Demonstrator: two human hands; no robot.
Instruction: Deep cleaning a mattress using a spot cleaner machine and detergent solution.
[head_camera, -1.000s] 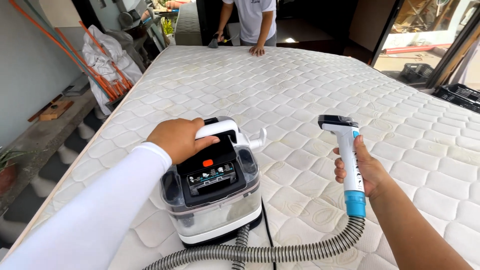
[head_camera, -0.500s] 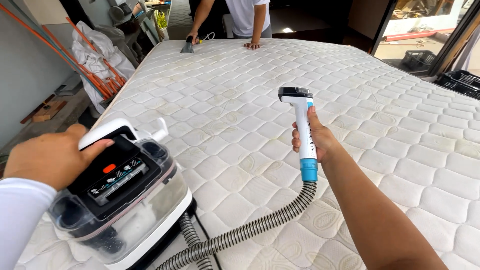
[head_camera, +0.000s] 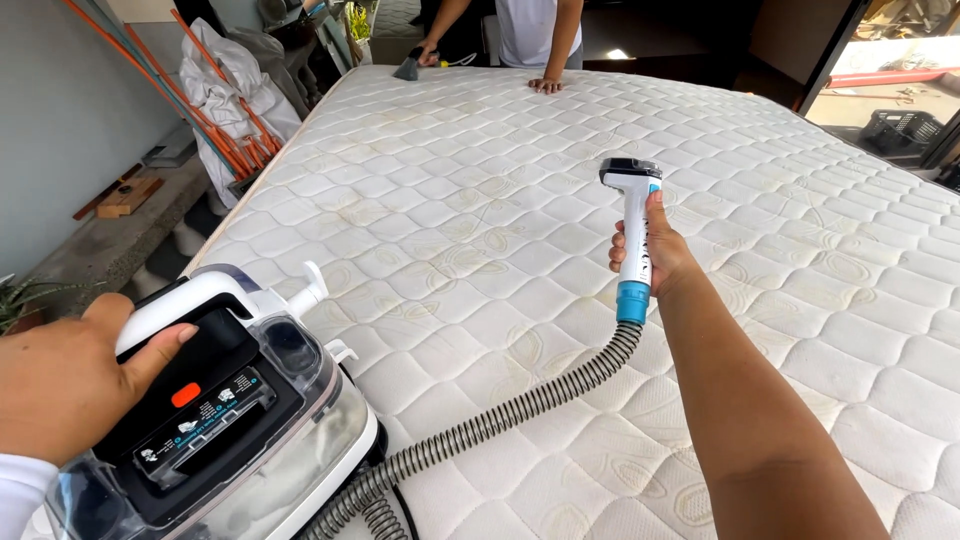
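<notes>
The left hand (head_camera: 60, 385) has its grip wrapped around the white carry handle (head_camera: 195, 300) of a portable black-and-white cleaning machine with clear plastic tanks (head_camera: 230, 430), fingers curled over the top and thumb lying along the dark lid. The machine sits at the near left corner of the mattress, tilted a little toward the camera. Its see-through tank walls show a dark inside; whether any liquid is in them cannot be told. An orange button and a label panel lie on the black lid.

The right hand (head_camera: 655, 250) has its grip pressed around a white wand with a blue collar and a dark nozzle head (head_camera: 633, 240), held upright above the mattress, the head at the top. From the blue collar a grey ribbed hose (head_camera: 520, 405) runs down and left across the quilting to the base of the machine.

Everything rests on a broad white quilted mattress with faint yellowish stains (head_camera: 480, 180), which fills most of the view. At its far edge another person leans with one hand (head_camera: 547, 85) flat on the mattress and the other at a small dark tool (head_camera: 408, 68). To the left stand a grey wall, orange poles (head_camera: 215, 120) and a white sack (head_camera: 225, 75). To the right a doorway opens onto bright outdoor ground.
</notes>
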